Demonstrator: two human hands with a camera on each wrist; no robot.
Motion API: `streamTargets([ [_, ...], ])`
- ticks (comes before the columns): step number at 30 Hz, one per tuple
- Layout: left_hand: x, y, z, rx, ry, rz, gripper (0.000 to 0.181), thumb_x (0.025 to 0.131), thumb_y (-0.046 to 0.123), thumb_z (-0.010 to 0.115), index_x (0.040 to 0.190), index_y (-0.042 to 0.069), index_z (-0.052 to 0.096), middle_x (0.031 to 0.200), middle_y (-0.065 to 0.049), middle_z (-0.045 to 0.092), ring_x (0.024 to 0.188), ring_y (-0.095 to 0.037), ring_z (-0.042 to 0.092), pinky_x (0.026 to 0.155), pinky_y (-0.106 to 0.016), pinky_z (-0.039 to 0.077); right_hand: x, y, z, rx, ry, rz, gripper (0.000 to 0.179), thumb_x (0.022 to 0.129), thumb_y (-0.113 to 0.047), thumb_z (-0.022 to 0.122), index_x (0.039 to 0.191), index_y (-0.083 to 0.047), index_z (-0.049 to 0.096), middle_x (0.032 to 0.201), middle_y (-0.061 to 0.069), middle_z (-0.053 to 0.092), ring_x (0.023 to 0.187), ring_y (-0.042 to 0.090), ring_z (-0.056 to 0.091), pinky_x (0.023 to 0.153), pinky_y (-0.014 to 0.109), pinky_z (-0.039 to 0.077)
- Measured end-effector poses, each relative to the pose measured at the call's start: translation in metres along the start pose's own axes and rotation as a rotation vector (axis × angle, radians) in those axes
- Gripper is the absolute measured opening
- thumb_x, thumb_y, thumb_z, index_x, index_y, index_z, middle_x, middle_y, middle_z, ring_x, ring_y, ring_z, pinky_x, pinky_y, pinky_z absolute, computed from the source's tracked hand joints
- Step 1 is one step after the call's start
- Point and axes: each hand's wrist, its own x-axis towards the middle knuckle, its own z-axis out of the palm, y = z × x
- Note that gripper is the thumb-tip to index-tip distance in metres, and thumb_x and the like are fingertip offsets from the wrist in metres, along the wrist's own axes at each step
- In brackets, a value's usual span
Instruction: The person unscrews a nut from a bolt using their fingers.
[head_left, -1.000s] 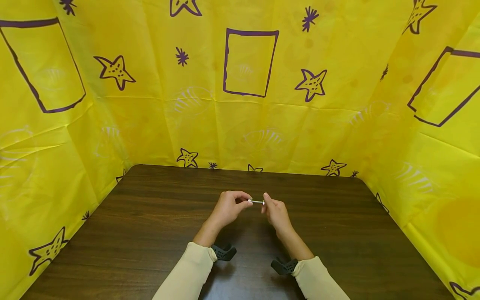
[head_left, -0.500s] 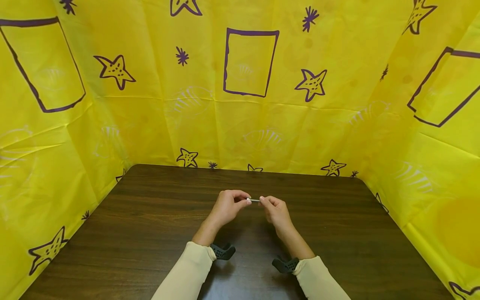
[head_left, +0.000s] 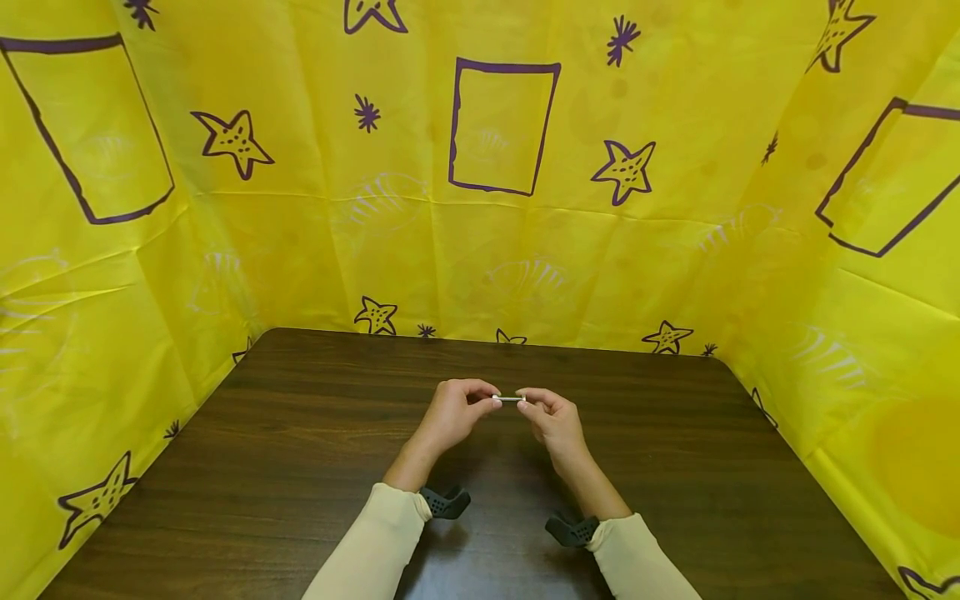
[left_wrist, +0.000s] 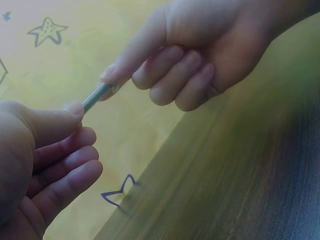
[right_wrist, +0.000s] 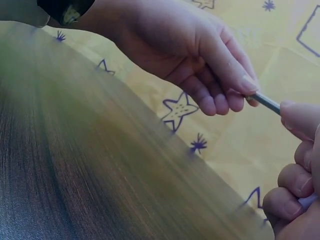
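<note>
A thin silver threaded bolt [head_left: 510,399] is held level above the table, spanning the gap between both hands. My left hand [head_left: 453,417] pinches its left end between thumb and index finger. The right hand [head_left: 557,423] has thumb and index fingertips at the other end, where a small wider piece shows between them. In the left wrist view the ridged threads of the bolt [left_wrist: 96,97] are plain, and the right hand's other fingers [left_wrist: 175,75] are curled in. The right wrist view shows the bolt [right_wrist: 267,102] running between both thumbs. Fingertips hide its two ends.
Below the hands is a dark wood-grain table [head_left: 300,467]. Yellow cloth [head_left: 300,250] printed with purple starfish and outlines encloses the table's back and sides. Dark bands [head_left: 446,503] sit on both wrists beside pale sleeves [head_left: 367,546].
A second ago the right thumb was raised and the bolt's right end lay exposed. The right thumb and index finger have since closed there. The left hand keeps nearly the same place.
</note>
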Motion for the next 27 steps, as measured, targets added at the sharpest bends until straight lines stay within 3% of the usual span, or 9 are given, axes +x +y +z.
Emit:
streamTargets([
  [10,0.000,0.001,0.000,-0.017,0.002,-0.009,0.007,0.087,0.013,0.074,0.092,0.009,0.074,0.076,0.004,0.068,0.064,-0.010,0.060,0.058,-0.028,0.049,0.003,0.009,-0.002,-0.017,-0.005,-0.042,0.032,0.087,0.003,0.069,0.115,0.016,0.059,0.054,-0.004,0.034,0.043,0.008,0.028,0.043,0.022,0.023],
  [15,-0.001,0.000,0.001,-0.018,-0.003,-0.005,0.007,0.087,0.013,0.074,0.092,0.009,0.074,0.076,0.004,0.068,0.064,-0.010,0.059,0.057,-0.028,0.049,0.002,0.008,-0.001,-0.015,-0.016,-0.002,0.034,0.094,-0.008,0.064,0.118,0.016,0.057,0.056,-0.003,0.035,0.043,0.007,0.027,0.042,0.022,0.022],
  [19,-0.001,0.001,0.002,-0.025,-0.005,-0.010,0.006,0.086,0.012,0.074,0.092,0.009,0.074,0.077,0.004,0.068,0.064,-0.010,0.059,0.058,-0.028,0.049,-0.002,-0.004,0.001,-0.067,-0.003,0.048,0.032,0.102,-0.014,0.053,0.101,0.016,0.060,0.052,-0.001,0.035,0.041,0.007,0.029,0.041,0.021,0.023],
  [24,-0.001,0.004,0.003,-0.038,-0.020,-0.009,0.007,0.087,0.012,0.074,0.093,0.008,0.075,0.078,0.003,0.068,0.064,-0.013,0.061,0.058,-0.028,0.050,-0.009,-0.021,0.008,-0.137,0.006,0.121,0.049,0.105,-0.021,0.044,0.084,0.022,0.052,0.045,-0.004,0.033,0.039,0.006,0.026,0.040,0.021,0.023],
  [27,-0.001,0.006,0.004,-0.035,-0.028,0.000,0.008,0.087,0.013,0.074,0.093,0.008,0.075,0.078,0.003,0.068,0.063,-0.012,0.061,0.057,-0.027,0.050,-0.010,-0.023,0.009,-0.133,0.017,0.147,0.054,0.106,-0.025,0.043,0.081,0.023,0.049,0.042,-0.006,0.032,0.038,0.007,0.023,0.038,0.021,0.021],
])
